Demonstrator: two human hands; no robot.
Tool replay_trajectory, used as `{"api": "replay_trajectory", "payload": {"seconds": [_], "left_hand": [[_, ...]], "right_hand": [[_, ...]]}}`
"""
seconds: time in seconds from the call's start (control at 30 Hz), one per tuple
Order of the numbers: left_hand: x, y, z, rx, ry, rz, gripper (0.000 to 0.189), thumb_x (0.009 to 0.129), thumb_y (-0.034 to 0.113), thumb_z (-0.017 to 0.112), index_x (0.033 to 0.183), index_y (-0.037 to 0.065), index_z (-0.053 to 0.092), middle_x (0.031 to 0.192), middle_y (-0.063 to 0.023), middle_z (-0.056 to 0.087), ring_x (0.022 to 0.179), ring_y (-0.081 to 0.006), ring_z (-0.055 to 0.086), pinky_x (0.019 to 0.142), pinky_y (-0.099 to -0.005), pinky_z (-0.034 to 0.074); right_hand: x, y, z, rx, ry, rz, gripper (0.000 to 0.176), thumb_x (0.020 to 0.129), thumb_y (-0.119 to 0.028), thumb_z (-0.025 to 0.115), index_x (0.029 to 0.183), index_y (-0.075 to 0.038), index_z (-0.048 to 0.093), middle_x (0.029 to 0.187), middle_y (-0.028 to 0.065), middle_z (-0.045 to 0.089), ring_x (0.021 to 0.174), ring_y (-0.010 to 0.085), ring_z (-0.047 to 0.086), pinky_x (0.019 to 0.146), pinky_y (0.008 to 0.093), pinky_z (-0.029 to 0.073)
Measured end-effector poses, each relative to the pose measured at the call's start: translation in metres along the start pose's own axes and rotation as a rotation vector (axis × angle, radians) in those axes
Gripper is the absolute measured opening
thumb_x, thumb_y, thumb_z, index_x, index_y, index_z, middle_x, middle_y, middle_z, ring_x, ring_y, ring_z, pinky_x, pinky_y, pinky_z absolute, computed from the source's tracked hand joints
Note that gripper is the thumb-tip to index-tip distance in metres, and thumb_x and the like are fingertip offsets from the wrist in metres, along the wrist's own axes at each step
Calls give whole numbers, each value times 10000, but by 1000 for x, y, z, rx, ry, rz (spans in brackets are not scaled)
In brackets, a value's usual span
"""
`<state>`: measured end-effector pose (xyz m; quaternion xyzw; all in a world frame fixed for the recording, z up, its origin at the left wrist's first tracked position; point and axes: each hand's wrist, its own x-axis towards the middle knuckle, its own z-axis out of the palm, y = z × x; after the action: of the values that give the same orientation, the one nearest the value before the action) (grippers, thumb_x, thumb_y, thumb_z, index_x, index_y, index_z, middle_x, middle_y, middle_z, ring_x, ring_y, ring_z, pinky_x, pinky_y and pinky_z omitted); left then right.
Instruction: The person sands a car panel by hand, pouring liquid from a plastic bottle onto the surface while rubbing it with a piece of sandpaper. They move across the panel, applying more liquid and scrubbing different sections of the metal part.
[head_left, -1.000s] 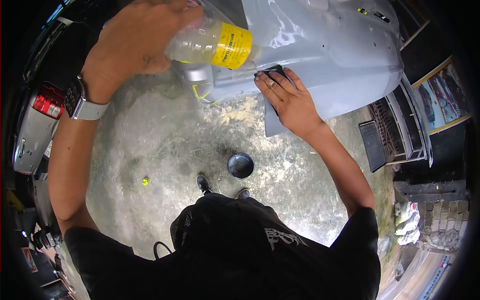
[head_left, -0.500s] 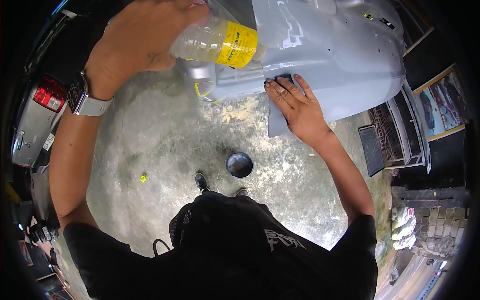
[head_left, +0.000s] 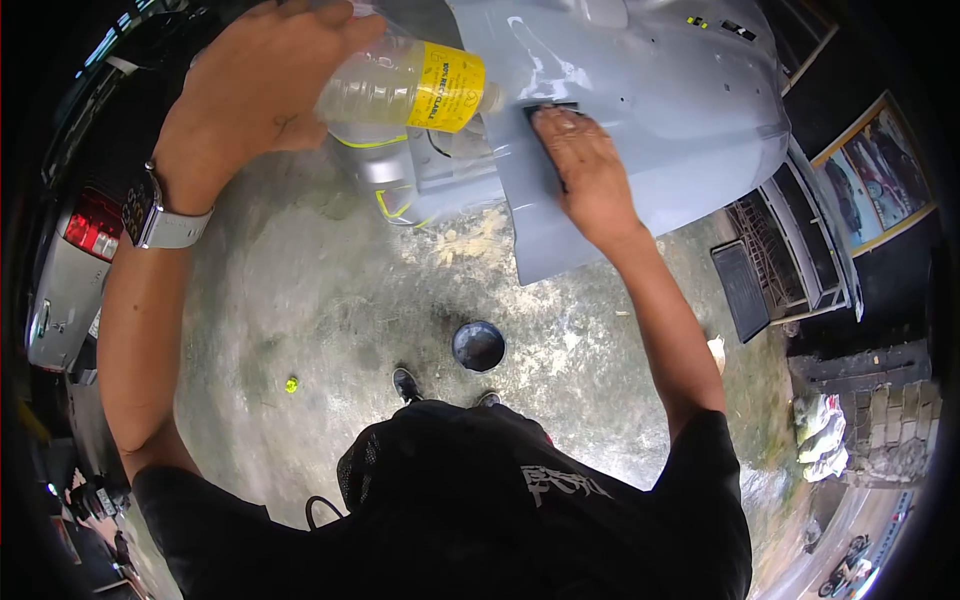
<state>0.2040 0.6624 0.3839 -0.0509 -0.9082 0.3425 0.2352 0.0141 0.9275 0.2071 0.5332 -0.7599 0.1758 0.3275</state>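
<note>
High on the left, my left hand [head_left: 250,95] is wrapped round a clear plastic bottle [head_left: 446,88] with a yellow label. The bottle lies almost level, its neck pointing right at the grey car body panel [head_left: 690,120]. My right hand [head_left: 592,178] presses a dark sheet of sandpaper [head_left: 534,124] against the panel, fingers together. Most of the sheet is hidden beneath the fingers and palm. Glossy, wet-looking streaks show on the panel above that hand.
A dark round bucket [head_left: 479,347] stands on the concrete floor [head_left: 330,270] close to my feet. Left of it lies a small yellow object [head_left: 291,384]. A silver vehicle [head_left: 75,270] is at the far left, a metal rack [head_left: 790,250] at the right.
My right hand has slid up the panel with the sandpaper, its fingers drawing closer together. The bottle and panel appear shifted slightly left as the view moved.
</note>
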Motion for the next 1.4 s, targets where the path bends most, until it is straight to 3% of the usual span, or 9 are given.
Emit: {"api": "replay_trajectory", "payload": {"seconds": [0.17, 0.3, 0.5, 0.57, 0.67, 0.93, 1.07, 1.2, 1.4], "left_hand": [[35, -2, -13, 51, -38, 57, 923, 513, 45, 920, 1364, 160, 582, 1278, -90, 674, 1185, -334, 654, 1070, -403, 514], [53, -5, -13, 104, 33, 48, 915, 508, 22, 912, 1357, 148, 594, 1250, -93, 678, 1171, -328, 659, 1048, -406, 526], [84, -2, -50, 134, -32, 46, 874, 534, 36, 940, 1344, 139, 626, 1243, -88, 696, 1157, -291, 679, 1003, -378, 554], [91, 2, -73, 153, -50, 137, 453, 691, 237, 849, 1095, 98, 698, 1004, -96, 727, 941, -277, 716, 812, -375, 548], [98, 7, -89, 222, 46, 167, 335, 730, 221, 813, 1025, 95, 717, 957, -91, 734, 893, -280, 728, 787, -382, 565], [135, 3, -96, 272, 69, 150, 333, 711, 208, 825, 1011, 95, 734, 902, -102, 741, 871, -291, 740, 804, -384, 584], [157, -15, -80, 281, 44, 163, 281, 720, 189, 819, 978, 102, 752, 894, -105, 756, 857, -287, 750, 763, -387, 593], [180, -25, -70, 245, 108, 233, 291, 706, 175, 822, 979, 101, 753, 899, -103, 760, 861, -285, 752, 764, -388, 594], [201, -21, -60, 189, 66, 140, 259, 665, 148, 829, 913, 105, 768, 857, -100, 757, 841, -288, 753, 750, -400, 595]], "right_hand": [[-10, -7, 29, -115, -82, -8, 621, 842, -12, 590, 1456, -104, 575, 1484, 67, 595, 1419, 224, 509, 1250, 488, 283], [-12, 52, 10, -294, -106, 89, 615, 859, -18, 567, 1457, -157, 587, 1506, 29, 584, 1426, 194, 506, 1246, 559, 245], [-10, 34, 25, -323, -84, 151, 593, 873, -21, 552, 1444, -173, 597, 1521, -9, 573, 1420, 184, 515, 1256, 547, 224], [-9, 50, 20, -348, -114, 191, 608, 902, -34, 516, 1489, -189, 554, 1557, -9, 535, 1452, 179, 477, 1259, 554, 210], [-10, 97, 23, -346, -38, 473, 643, 910, -35, 497, 1533, -194, 499, 1598, -6, 486, 1485, 183, 431, 1260, 556, 203], [31, 80, 44, -182, 103, 476, 612, 932, -85, 477, 1542, -129, 475, 1633, 62, 432, 1499, 255, 409, 1252, 580, 191], [52, 83, 44, -196, 104, 675, 681, 887, -50, 493, 1561, -140, 444, 1620, 78, 450, 1505, 264, 401, 1243, 581, 211], [62, 63, 60, -271, 112, 455, 692, 882, -56, 515, 1564, -146, 439, 1632, 57, 438, 1514, 258, 389, 1244, 580, 203], [66, 92, 51, -277, 116, 755, 647, 925, -98, 494, 1568, -135, 432, 1630, 60, 440, 1504, 259, 406, 1237, 592, 203]]}}
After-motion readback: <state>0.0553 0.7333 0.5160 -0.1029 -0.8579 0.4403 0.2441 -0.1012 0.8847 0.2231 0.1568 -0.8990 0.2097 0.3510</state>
